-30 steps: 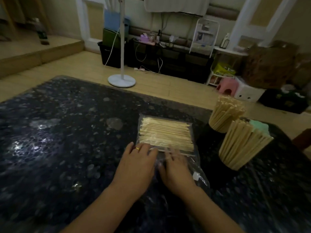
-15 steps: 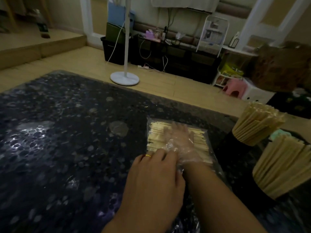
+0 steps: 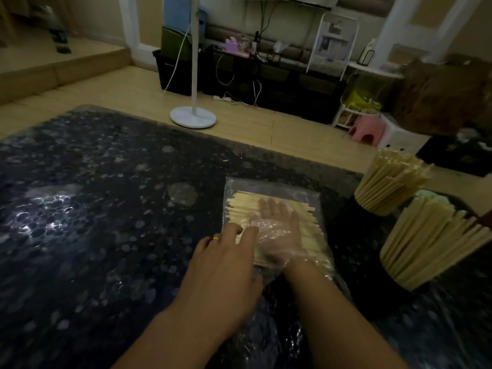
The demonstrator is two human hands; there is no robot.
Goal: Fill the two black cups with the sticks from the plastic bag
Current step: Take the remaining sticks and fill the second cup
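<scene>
Your right hand (image 3: 277, 230) has slid deeper into the plastic bag (image 3: 274, 225), fingers spread flat on the sticks (image 3: 239, 209) inside. Your left hand (image 3: 226, 265) presses straight fingers on the bag's near edge. No writing is readable. 2 black cups (image 3: 354, 217), each stick-filled, stand right of the bag on the bench (image 3: 93, 209).

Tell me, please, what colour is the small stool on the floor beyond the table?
Pink; the stool shows in the head view.
</scene>
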